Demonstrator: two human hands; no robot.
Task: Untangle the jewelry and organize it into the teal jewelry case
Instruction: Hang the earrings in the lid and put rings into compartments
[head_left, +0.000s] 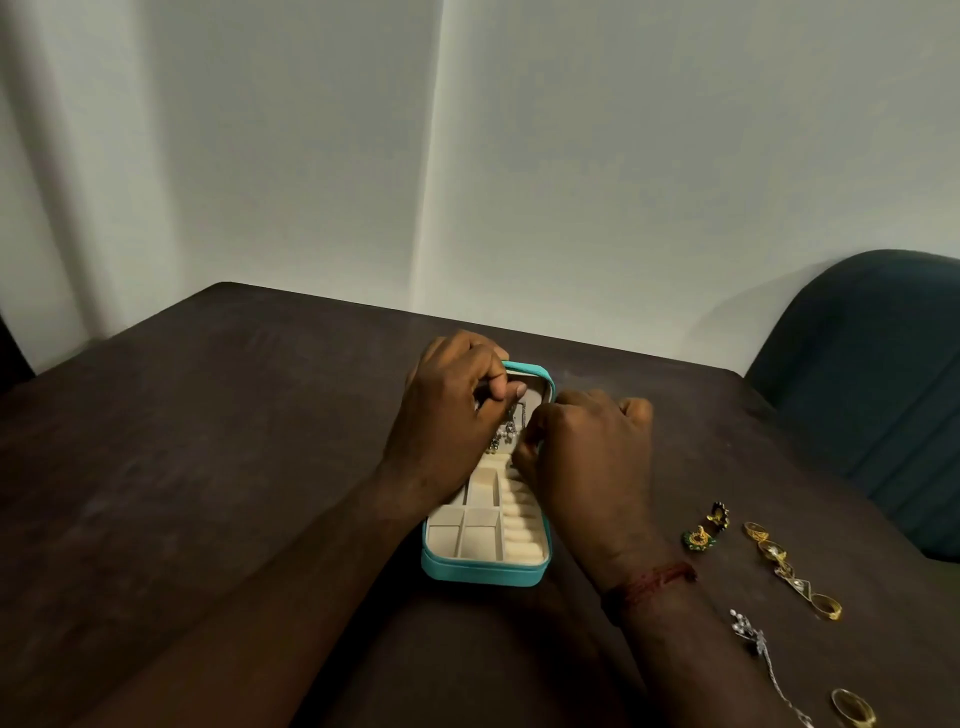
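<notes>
The teal jewelry case (483, 569) lies open on the dark table, its cream compartments and ring rolls showing. My left hand (452, 410) is curled over the case's raised lid and pinches a silver necklace (506, 428) that hangs inside the lid. My right hand (582, 457) is curled beside it, fingertips pinching the same silver piece at the lid's right side. What the fingers hold exactly is partly hidden.
On the table to the right lie two green-and-gold earrings (706, 527), a row of gold rings (789, 569), a silver chain with a pendant (763, 649) and a gold ring (852, 706). A dark teal chair (872, 374) stands at the right.
</notes>
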